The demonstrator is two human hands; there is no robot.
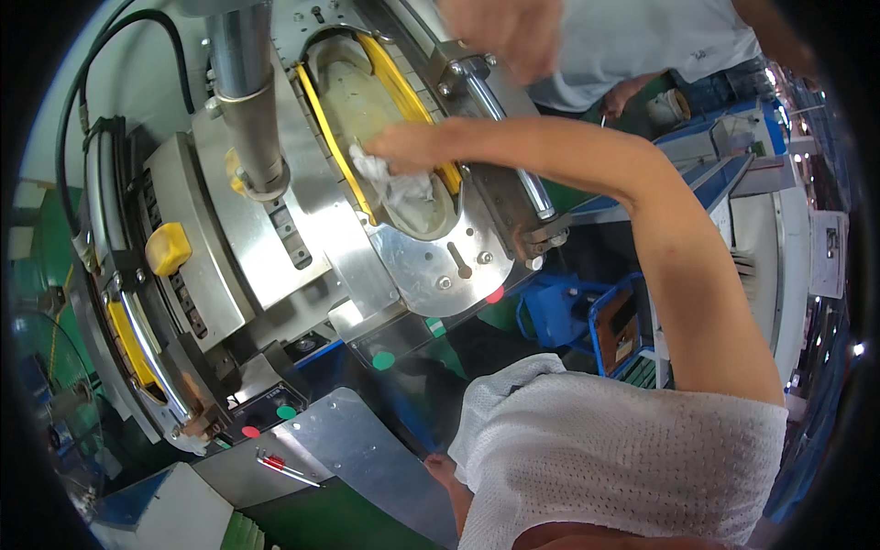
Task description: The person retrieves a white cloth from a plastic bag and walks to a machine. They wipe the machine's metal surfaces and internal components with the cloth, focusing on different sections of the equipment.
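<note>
My right hand (403, 148) reaches across the machine and is closed on a crumpled white cloth (399, 186). The cloth presses into the lower part of a long, pale, sole-shaped mould cavity (348, 96). Yellow strips (401, 81) run along both sides of the cavity. Below it lies a bolted metal plate (449, 275) with a keyhole slot. My left hand (442, 469) hangs low beside my body, close to a shiny sheet-metal panel (376, 463); its fingers are mostly hidden and it touches nothing I can make out.
Another person's blurred hand (504, 32) hovers above the mould's far side; their light shirt (642, 46) is behind. A steel cylinder (247, 110) comes down left of the cavity. A second mould station with a yellow knob (169, 248) stands left. A red-handled tool (286, 466) lies near the front.
</note>
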